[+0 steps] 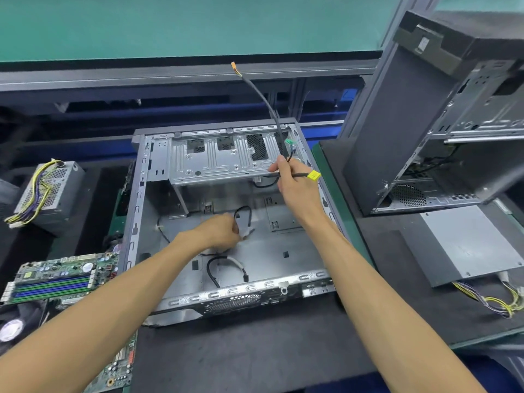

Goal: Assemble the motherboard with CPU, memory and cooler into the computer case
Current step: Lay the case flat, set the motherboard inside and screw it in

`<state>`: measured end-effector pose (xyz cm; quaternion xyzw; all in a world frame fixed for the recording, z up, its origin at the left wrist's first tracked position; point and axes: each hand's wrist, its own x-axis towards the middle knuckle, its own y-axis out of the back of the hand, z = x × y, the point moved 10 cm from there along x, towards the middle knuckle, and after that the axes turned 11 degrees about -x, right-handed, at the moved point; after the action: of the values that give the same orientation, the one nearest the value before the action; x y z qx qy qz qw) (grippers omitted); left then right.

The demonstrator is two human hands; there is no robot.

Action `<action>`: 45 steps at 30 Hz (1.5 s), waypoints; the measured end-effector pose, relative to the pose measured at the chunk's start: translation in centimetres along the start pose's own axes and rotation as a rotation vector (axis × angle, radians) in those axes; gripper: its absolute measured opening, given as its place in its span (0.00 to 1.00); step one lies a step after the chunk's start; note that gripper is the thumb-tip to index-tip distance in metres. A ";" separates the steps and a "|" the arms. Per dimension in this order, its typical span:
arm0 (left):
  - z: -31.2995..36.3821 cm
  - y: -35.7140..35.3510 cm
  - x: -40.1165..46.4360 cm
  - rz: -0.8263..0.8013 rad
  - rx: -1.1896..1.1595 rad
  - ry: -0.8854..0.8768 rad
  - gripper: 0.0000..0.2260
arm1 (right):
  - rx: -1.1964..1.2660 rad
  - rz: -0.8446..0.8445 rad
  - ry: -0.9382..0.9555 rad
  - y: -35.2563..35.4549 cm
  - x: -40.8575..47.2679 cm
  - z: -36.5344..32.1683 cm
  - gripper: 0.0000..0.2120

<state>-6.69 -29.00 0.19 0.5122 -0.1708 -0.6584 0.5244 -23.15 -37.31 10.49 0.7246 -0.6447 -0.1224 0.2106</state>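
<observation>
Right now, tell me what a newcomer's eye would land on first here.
The open computer case lying flat at centre, with both hands inside it. The right hand grips black cables, one ending in a yellow connector; the left hand holds a grey connector above the case floor. A motherboard waits at left.

Bright, even light from above. Shadows are soft and small. The picture bends at the edges. The left hand (224, 231) looks a bit blurry.

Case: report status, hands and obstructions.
Right hand holds cables up. Left hand grips connector inside case. Motherboard outside, left. Loose cable on floor.
</observation>
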 end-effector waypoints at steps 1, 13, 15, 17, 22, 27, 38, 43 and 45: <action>0.8 0.8 -0.3 0.028 -0.097 -0.039 0.06 | -0.001 -0.001 0.004 0.0 0.0 0.0 0.16; 1.5 14.8 -5.6 0.625 -0.903 -0.090 0.11 | -0.041 0.013 0.141 0.1 -0.4 -1.3 0.15; 0.8 15.3 -4.6 0.650 -0.943 -0.007 0.13 | -0.074 0.028 0.195 0.1 -0.6 -1.8 0.15; 1.0 15.3 -3.7 0.660 -0.953 0.032 0.12 | -0.144 0.065 0.253 0.2 -0.6 -2.3 0.16; 2.7 14.7 -1.8 0.633 -1.140 0.068 0.12 | -0.304 0.059 0.466 -0.3 -1.1 -4.6 0.18; 7.9 12.5 -0.6 0.339 -0.920 -0.158 0.13 | -0.620 0.091 0.733 -1.3 -2.5 -6.5 0.14; 10.3 13.2 -5.6 0.741 -0.284 -0.407 0.06 | -0.382 0.125 0.315 1.5 -1.1 -3.9 0.18; 7.7 6.0 -3.5 0.125 -0.880 -0.055 0.07 | -0.205 0.079 0.184 1.0 -0.7 -3.0 0.19; 9.7 2.8 -3.7 -0.185 -1.277 -0.048 0.05 | -0.192 0.075 0.132 0.6 -0.6 -2.9 0.18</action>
<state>-13.79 -29.91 8.14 0.0973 0.2877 -0.6841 0.6632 -22.53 -36.30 13.25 0.6831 -0.6413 -0.1276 0.3255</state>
